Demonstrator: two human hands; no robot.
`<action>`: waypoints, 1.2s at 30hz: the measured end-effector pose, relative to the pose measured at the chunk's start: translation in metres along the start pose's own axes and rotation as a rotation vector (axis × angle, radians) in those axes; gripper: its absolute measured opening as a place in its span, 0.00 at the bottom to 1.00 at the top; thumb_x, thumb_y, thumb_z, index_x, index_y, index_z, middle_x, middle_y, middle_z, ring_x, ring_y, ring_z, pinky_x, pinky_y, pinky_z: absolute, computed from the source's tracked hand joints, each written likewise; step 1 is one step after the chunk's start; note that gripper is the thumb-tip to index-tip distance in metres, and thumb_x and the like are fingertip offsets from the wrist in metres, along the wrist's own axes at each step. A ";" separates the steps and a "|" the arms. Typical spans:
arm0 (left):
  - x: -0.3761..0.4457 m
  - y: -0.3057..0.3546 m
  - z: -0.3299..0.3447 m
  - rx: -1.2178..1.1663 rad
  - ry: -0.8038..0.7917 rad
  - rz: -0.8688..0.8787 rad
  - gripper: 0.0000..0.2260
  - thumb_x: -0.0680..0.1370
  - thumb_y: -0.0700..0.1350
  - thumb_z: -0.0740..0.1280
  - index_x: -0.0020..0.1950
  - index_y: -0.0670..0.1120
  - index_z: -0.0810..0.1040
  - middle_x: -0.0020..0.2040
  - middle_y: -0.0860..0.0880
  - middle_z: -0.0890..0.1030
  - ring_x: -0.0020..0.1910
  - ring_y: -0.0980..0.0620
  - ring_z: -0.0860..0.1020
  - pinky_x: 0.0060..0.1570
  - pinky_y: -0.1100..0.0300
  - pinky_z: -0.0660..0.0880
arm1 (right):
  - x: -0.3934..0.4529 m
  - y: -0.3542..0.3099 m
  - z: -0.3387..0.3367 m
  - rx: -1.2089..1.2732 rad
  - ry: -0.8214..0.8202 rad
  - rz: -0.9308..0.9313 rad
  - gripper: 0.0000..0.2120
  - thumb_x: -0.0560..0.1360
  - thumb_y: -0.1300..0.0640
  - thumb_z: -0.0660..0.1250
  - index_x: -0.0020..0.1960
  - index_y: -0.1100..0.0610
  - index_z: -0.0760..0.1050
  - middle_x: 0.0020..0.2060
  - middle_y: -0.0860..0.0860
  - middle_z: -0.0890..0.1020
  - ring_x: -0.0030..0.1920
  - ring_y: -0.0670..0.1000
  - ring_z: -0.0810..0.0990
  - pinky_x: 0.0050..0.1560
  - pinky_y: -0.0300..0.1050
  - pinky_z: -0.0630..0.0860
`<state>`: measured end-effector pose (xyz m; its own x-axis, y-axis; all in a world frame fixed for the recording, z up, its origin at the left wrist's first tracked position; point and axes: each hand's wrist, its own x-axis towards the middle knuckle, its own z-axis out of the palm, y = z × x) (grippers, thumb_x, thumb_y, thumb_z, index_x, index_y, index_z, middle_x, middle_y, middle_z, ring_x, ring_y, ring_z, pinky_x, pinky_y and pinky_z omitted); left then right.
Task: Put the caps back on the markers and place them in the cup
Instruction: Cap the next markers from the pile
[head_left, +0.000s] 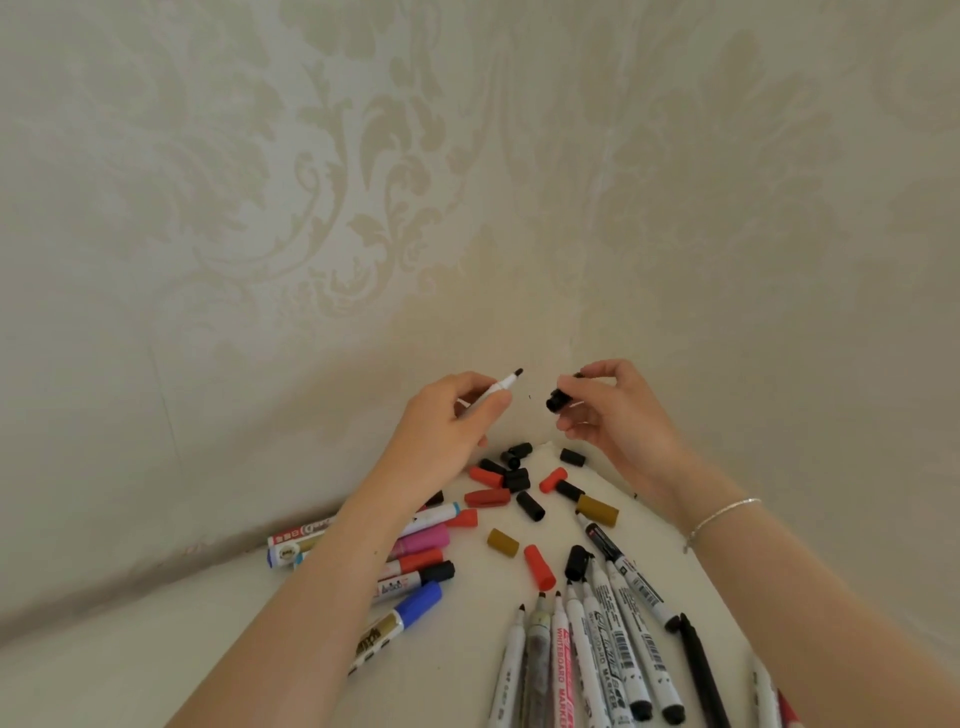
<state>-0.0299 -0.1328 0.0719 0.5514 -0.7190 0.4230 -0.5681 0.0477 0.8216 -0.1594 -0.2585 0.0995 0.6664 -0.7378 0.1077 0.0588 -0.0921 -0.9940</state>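
Above the far corner of the worktop (457, 665), my left hand (447, 426) closes around an uncapped marker (491, 391), tip slanting up and toward my right. My right hand (608, 410) pinches a black cap (558, 400) just beside that tip, apart from it, mouth apparently facing it. Loose caps (519, 483) and uncapped markers (597, 660) lie below. No cup is visible.

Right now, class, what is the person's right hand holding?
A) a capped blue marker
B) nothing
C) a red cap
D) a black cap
D: the right hand pinches a black cap in its fingertips, raised above the table, facing the bare tip of the uncapped marker in the left hand.
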 end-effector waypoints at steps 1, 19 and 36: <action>0.000 0.000 -0.001 0.026 -0.003 -0.003 0.10 0.80 0.53 0.62 0.58 0.53 0.78 0.39 0.57 0.77 0.30 0.67 0.75 0.31 0.74 0.68 | 0.000 0.003 -0.001 -0.164 0.010 0.019 0.14 0.77 0.59 0.67 0.59 0.60 0.67 0.41 0.58 0.82 0.34 0.51 0.77 0.42 0.47 0.78; -0.005 -0.006 0.007 0.329 -0.624 -0.193 0.08 0.82 0.48 0.62 0.48 0.46 0.78 0.38 0.52 0.81 0.33 0.57 0.77 0.31 0.68 0.73 | -0.027 0.075 -0.014 -0.770 -0.058 0.048 0.12 0.74 0.60 0.70 0.57 0.54 0.76 0.36 0.46 0.73 0.34 0.43 0.71 0.32 0.31 0.65; -0.012 -0.003 0.013 0.389 -0.793 -0.284 0.10 0.81 0.47 0.62 0.61 0.46 0.74 0.40 0.50 0.82 0.35 0.58 0.79 0.36 0.65 0.76 | -0.025 0.074 -0.013 -0.704 0.062 0.123 0.09 0.72 0.64 0.70 0.52 0.56 0.80 0.45 0.52 0.80 0.42 0.47 0.76 0.37 0.33 0.72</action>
<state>-0.0423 -0.1334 0.0595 0.2041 -0.9388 -0.2775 -0.7196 -0.3361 0.6077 -0.1811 -0.2554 0.0232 0.5923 -0.8055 0.0172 -0.5217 -0.3997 -0.7537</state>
